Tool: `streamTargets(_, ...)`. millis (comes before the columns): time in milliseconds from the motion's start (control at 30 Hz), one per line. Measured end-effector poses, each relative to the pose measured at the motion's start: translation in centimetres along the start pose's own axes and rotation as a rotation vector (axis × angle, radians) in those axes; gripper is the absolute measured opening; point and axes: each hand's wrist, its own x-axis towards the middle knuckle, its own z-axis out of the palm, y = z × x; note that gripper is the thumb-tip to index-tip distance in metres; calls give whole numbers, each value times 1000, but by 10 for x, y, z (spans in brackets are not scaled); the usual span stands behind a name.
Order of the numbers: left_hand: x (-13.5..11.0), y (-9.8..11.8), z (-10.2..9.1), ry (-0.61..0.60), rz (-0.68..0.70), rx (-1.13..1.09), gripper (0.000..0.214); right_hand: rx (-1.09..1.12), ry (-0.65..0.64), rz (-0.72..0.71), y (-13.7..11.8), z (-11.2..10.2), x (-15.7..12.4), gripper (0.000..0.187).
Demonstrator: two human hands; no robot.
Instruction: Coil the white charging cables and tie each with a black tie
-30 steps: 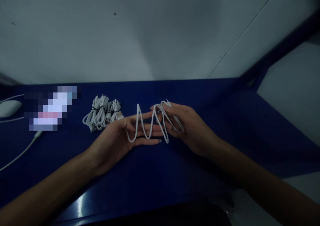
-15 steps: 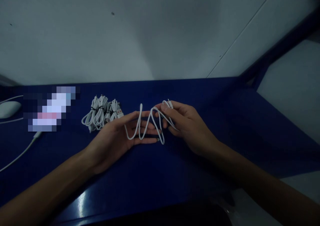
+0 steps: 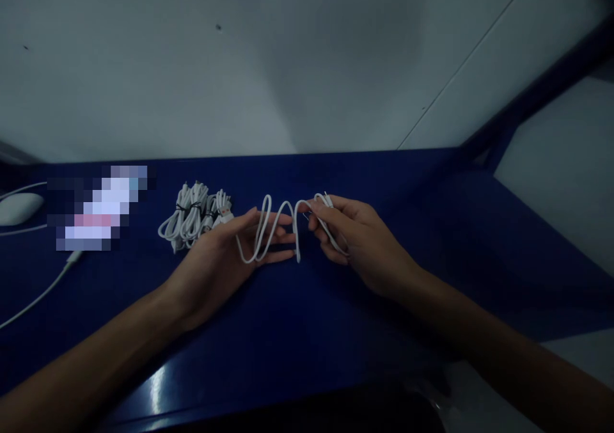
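Observation:
A loose white cable [image 3: 268, 228] runs in wavy loops between my two hands above a dark blue table [image 3: 307, 305]. My left hand [image 3: 225, 254] lies palm up with its fingers stretched under the loops and the thumb against one strand. My right hand [image 3: 355, 238] pinches the cable's bundled end, fingers curled round several strands. Just left of my left hand lie several tied bundles of white cable [image 3: 194, 219] on the table.
A blurred-out object [image 3: 98, 209] lies at the left. A white mouse-like object [image 3: 16, 208] and a white cord [image 3: 38, 292] sit at the far left edge. A white wall [image 3: 288, 68] stands behind the table. The table's raised blue edge [image 3: 527, 100] runs up the right.
The loops between my hands have drawn shorter and closer together. My left fingers have curled slightly inward and my right hand has shifted a little left.

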Motion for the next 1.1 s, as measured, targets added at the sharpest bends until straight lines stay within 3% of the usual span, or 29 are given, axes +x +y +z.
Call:
streamTargets(167, 1, -2, 0, 28, 58, 44, 34, 193, -12, 53, -2, -1, 1, 29)
streamTargets(367, -2, 2, 1, -38, -42, -23, 44, 256, -11, 52, -5, 1, 1, 15)
streamTargets(700, -2, 5, -1, -69, -4, -128, 42, 202, 116, -31, 2, -3, 3, 18)
streamTargets(933, -1, 5, 2, -13, 23, -148, 39, 39, 202, -108, 6, -4, 5, 24)
streamTargets(1100, -1, 5, 3, 54, 44, -147, 30, -130, 189, -186, 8, -7, 4, 29)
